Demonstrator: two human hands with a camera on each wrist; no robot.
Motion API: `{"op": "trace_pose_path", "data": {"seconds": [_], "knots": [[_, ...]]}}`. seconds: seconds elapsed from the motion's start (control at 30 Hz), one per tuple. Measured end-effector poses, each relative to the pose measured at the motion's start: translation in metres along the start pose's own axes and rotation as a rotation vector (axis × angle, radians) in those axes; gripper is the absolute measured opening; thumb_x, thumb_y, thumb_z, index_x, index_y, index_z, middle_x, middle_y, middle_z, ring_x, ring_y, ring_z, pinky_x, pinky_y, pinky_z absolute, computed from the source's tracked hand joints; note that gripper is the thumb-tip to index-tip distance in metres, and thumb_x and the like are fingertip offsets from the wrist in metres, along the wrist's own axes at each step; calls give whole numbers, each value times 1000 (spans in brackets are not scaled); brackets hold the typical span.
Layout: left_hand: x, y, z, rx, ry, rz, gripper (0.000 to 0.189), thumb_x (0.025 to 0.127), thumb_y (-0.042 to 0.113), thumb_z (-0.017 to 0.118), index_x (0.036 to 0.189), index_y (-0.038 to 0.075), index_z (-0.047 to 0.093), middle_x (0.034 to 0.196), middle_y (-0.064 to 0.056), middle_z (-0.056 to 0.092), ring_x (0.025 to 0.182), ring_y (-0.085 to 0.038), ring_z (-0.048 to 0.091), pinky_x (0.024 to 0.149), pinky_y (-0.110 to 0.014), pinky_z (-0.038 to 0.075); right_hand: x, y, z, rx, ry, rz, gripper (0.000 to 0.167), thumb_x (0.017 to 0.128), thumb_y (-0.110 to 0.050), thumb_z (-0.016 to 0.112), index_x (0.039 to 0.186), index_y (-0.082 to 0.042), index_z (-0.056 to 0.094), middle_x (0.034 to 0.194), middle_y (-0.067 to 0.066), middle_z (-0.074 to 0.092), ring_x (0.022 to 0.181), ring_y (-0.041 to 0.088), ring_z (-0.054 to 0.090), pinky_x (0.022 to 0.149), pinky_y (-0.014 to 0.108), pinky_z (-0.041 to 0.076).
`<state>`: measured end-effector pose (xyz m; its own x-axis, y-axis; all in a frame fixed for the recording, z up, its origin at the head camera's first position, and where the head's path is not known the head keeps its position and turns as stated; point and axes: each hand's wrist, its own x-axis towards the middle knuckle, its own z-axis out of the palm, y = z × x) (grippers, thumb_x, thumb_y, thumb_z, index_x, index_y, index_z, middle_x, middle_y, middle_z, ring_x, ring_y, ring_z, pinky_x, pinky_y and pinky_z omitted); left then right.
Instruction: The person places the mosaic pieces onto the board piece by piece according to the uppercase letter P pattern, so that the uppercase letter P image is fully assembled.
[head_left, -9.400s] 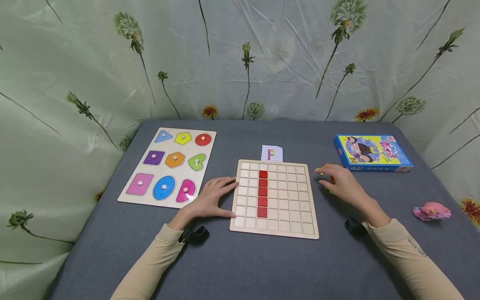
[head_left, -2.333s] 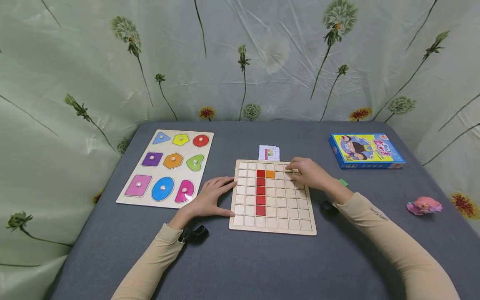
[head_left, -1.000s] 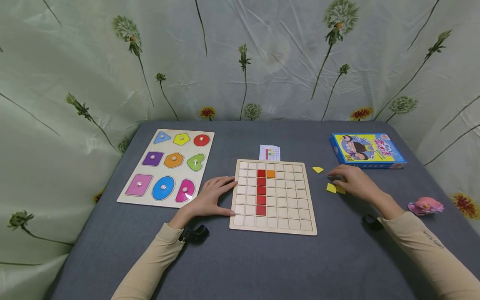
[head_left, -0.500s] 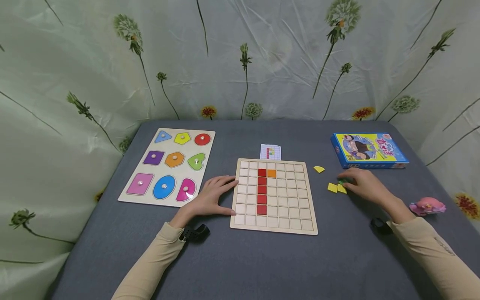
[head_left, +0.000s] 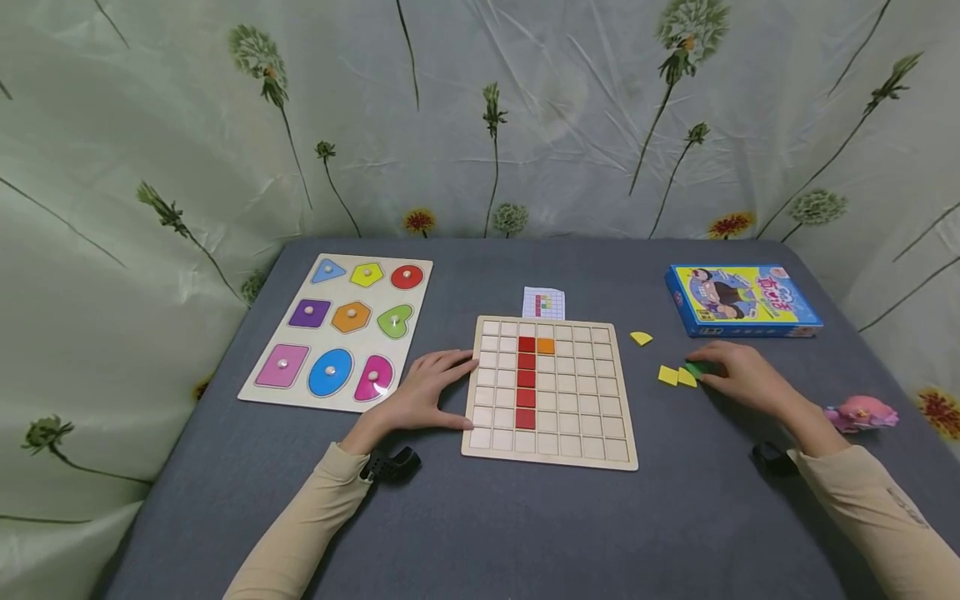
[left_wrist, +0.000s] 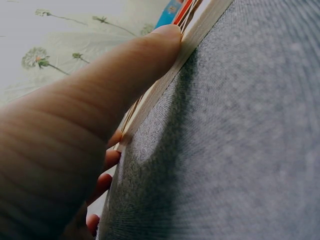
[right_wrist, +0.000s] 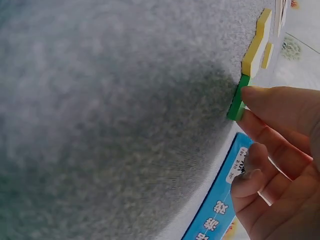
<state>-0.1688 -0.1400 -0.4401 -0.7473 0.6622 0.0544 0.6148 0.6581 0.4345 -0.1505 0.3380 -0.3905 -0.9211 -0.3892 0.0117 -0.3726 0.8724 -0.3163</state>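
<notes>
My left hand [head_left: 426, 392] rests at the left edge of a wooden grid board [head_left: 581, 454], thumb and fingertips touching its rim. The thumb lies along that edge in the left wrist view. A column of red square tiles [head_left: 526, 378] sits in the grid, with an orange tile [head_left: 546, 346] right of the top one. Right of the board, my right hand [head_left: 742, 379] pinches a green tile [right_wrist: 239, 97] at the tabletop, its shape partly hidden by the fingers. Beside it lie a yellow square [head_left: 667, 375] and a yellow quarter-round piece [head_left: 687, 377]; another yellow quarter-round piece [head_left: 641, 338] lies farther back.
A small pattern card [head_left: 543, 303] lies behind the board. On the left is a shape puzzle board [head_left: 315, 333] with knobbed pieces. A blue and yellow box [head_left: 742, 302] sits at the back right, with a pink object [head_left: 861, 413] nearer the right edge.
The orange tile has appeared on the board since the oldest frame. My right hand has gone from above the board to the loose pieces at right and now pinches the green tile.
</notes>
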Motion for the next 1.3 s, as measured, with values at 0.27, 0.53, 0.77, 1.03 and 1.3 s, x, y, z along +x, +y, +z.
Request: {"op": "trace_pose_path", "data": {"seconds": [0.27,0.53,0.77,1.03,1.3], "knots": [[-1,1,-1,-7,-4,-13,94,69,53,75,146,17,35,152,-7,33,139,-29,27,112,-57,19,-3,1,0,18,38,4,31,77,-3,71,107,5,66,97,17,68,71,6,47,59,19,42],[1,3,-4,-13,-18,-15,94,69,52,75,146,17,34,153,-7,32,140,-28,26,112,-57,18,-3,3,2,12,32,40,27,80,-7,71,104,5,68,94,16,68,75,13,55,60,20,43],[0,3,-5,-16,-21,-18,94,69,52,75,146,16,35,153,-7,32,139,-28,26,112,-57,18,-3,0,0,6,52,39,27,80,-8,70,104,5,68,95,17,69,81,24,61,65,25,48],[1,2,-4,-17,-11,-16,93,70,52,75,146,16,35,152,-8,33,139,-29,27,111,-58,18,2,-5,-1,-11,19,68,30,81,-10,69,107,5,67,96,18,68,81,23,60,65,27,47],[1,3,-2,-24,4,-6,92,69,51,75,145,16,37,152,-7,33,139,-28,27,111,-57,19,5,-11,1,-15,26,70,31,80,-10,70,108,5,67,95,17,67,80,21,58,63,25,45]]}}
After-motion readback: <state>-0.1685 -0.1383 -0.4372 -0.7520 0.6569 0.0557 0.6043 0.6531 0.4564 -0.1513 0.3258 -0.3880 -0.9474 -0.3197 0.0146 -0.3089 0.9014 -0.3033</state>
